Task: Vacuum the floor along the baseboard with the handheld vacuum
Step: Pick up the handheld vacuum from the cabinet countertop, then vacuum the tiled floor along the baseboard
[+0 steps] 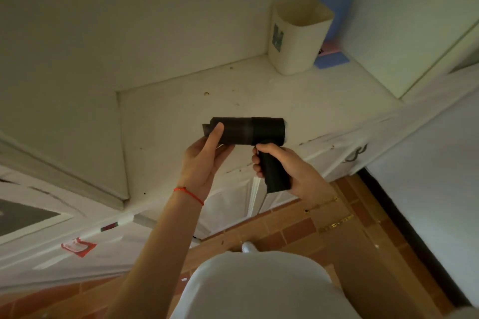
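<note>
A black handheld vacuum (248, 131) is held level above a white countertop (298, 101), its nozzle pointing left. My right hand (287, 166) is wrapped around its pistol grip. My left hand (207, 155) cups the front of the barrel from below, thumb lying on the nozzle end; a red string sits on that wrist. Lower right lies the terracotta tile floor (298, 230), with small scraps of debris scattered on it. A dark baseboard (404, 223) runs along the white wall at the right.
A cream open container (298, 36) stands at the back corner of the counter, with a blue and pink object (334, 57) behind it. White cabinet doors (233, 204) sit under the counter. Crumbs dot the countertop. My white shirt fills the bottom centre.
</note>
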Demonstrator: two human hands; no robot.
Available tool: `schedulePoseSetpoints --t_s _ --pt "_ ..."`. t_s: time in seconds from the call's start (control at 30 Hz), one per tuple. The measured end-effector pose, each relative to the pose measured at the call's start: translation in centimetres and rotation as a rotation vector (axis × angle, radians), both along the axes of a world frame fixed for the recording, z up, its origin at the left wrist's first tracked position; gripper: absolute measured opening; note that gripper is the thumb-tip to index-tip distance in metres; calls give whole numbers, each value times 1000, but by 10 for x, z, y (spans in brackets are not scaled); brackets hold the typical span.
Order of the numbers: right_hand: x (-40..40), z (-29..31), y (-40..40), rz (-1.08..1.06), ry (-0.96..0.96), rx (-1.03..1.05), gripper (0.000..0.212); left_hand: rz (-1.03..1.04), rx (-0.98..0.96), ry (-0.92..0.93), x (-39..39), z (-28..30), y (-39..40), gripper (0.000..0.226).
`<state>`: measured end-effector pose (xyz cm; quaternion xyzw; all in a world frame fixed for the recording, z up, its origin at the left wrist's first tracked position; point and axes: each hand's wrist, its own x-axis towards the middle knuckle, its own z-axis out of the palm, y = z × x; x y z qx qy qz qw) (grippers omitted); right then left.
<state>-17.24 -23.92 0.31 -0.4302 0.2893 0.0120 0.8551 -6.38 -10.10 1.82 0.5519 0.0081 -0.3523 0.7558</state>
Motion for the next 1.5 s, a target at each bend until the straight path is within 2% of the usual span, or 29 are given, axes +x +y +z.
schedulePoseSetpoints --t_s 0.4,0.67,0.93,1.17,1.33,1.5 --pt "-142 -10 -37 -330 -31 120 12 -432 80 -37 -91 -10 -92 42" --pt "-256 -15 -80 -494 -35 143 16 -639 71 -72 -189 -17 -167 25" --pt "-365 -14 -136 -621 51 107 17 -755 52 68 -294 -9 -241 29" --pt "-416 -12 -174 -737 18 200 14 -841 67 92 -346 -3 -295 24" --pt "-431 -16 -204 -771 6 247 16 -901 93 83 -360 -13 -338 32" --pt "-438 -20 -238 -854 -18 302 18 -977 104 67 -366 -20 -385 28"
